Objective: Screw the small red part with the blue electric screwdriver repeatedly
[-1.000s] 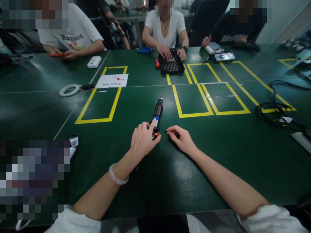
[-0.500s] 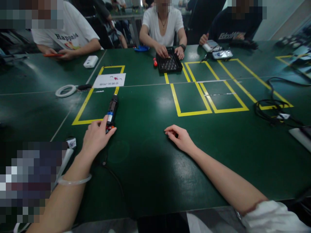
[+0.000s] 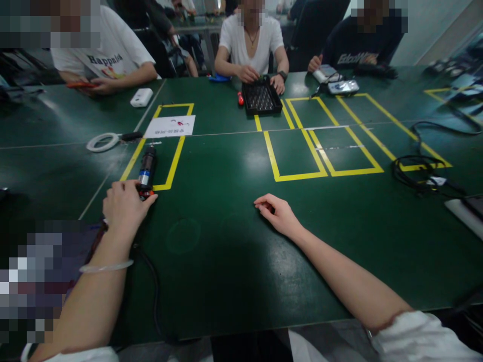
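Note:
My left hand (image 3: 126, 208) is closed round the near end of a black corded tool that looks like an electric screwdriver (image 3: 147, 167). A blue and silver band circles the tool, with orange-red parts beside my thumb. It points away from me, over the yellow tape outline (image 3: 175, 160) on the left. My palm hides its near end, and a dark cable (image 3: 154, 286) runs down towards the table's front edge. My right hand (image 3: 277, 213) rests on the green table (image 3: 226, 261) with its fingers loosely curled and nothing visible in them.
A white paper card (image 3: 170, 126) and a white ring-shaped coil (image 3: 102, 142) lie at left. Across the table, a person's hands are at a black tray (image 3: 263, 98), beside a small red object (image 3: 240, 98). Black cables (image 3: 418, 171) lie at right; two other people sit opposite.
My left hand has carried the electric screwdriver left, over the taped outline, its cable following. My right hand stays put. The hand of the person opposite has shifted from inside the tray towards its far edge.

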Demonstrator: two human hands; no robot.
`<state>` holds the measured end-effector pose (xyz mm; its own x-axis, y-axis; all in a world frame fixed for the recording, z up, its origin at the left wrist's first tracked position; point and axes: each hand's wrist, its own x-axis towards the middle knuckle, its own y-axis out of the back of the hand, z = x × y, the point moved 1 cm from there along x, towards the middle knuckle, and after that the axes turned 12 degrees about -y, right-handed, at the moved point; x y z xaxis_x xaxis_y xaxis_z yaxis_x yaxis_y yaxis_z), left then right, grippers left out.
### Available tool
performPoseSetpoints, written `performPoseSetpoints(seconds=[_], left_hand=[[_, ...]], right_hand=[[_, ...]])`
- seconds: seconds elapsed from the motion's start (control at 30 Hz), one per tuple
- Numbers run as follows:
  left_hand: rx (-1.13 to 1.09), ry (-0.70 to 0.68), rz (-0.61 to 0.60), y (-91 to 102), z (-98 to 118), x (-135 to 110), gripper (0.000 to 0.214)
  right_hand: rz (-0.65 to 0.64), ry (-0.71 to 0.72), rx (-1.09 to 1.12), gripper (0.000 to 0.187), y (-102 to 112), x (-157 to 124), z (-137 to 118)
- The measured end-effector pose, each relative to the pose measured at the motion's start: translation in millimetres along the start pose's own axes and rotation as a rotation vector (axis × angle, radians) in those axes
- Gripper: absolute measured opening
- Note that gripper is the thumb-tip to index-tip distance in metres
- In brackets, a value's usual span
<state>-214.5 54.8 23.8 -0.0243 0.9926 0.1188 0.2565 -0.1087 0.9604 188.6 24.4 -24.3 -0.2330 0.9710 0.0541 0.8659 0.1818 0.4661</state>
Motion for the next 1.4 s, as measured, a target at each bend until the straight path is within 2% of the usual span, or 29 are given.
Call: performPoseSetpoints(seconds=[0.13, 0.3, 0.37, 0.4, 0.47, 0.53, 0.6, 0.7, 0.8, 0.9, 1.03, 1.2, 1.4], left_hand=[[0.053, 0.002, -0.005, 5.6, 11.4, -3.0, 0.046], [0.081, 0.037, 0.016, 18.0, 16.1, -3.5, 0.047], [-0.015, 0.060, 0.061, 25.9, 25.3, -4.0, 0.047], [-0.126, 0.057, 0.082, 30.1, 33.5, -4.2, 0.045], [-0.495, -0.021, 0.066, 38.0, 57.9, -4.8, 0.040], [-0.958, -0.172, -0.040, 45.7, 90.5, -6.3, 0.037], [-1.279, -0.297, -0.174, 52.8, 124.1, -9.4, 0.038], [-1.446, -0.459, -0.353, 57.5, 164.1, -16.7, 0.041], [-1.559, -0.568, -0.452, 50.2, 186.0, -24.8, 0.045], [-1.665, -0.601, -0.525, 36.5, 193.9, -31.0, 0.052], [-1.697, -0.604, -0.561, 27.4, 195.0, -34.2, 0.055], [-1.725, -0.489, -0.520, 27.9, 195.3, -32.6, 0.039], [-1.722, -0.465, -0.558, 28.1, 199.2, -34.7, 0.033]], right_hand=[[-0.008, -0.006, 0.001, 0.015, 0.1, 0.1, 0.9], [-0.011, 0.008, -0.011, 0.015, -0.1, 0.4, 1.7], [-0.017, 0.015, -0.017, 0.016, -0.2, 0.7, 1.4], [-0.020, 0.015, -0.019, 0.016, -0.2, 0.8, 1.0], [-0.021, 0.014, -0.012, 0.016, 0.1, 0.9, 0.3], [-0.022, 0.005, 0.005, 0.016, 0.5, 0.7, -0.3], [-0.030, -0.007, 0.027, 0.015, 0.9, 0.5, -0.4], [-0.080, -0.028, 0.112, 0.015, 0.8, 0.3, 0.2], [-0.190, -0.063, 0.286, 0.025, -1.3, 0.0, 0.5], [-0.305, -0.064, 0.373, 0.032, -5.1, -0.9, -0.8], [-0.360, -0.069, 0.373, 0.024, -8.9, -2.3, -2.3], [-0.294, -0.113, 0.419, 0.025, -9.0, -3.0, -0.6], [-0.204, -0.098, 0.339, 0.021, -9.1, -2.6, -1.3]])
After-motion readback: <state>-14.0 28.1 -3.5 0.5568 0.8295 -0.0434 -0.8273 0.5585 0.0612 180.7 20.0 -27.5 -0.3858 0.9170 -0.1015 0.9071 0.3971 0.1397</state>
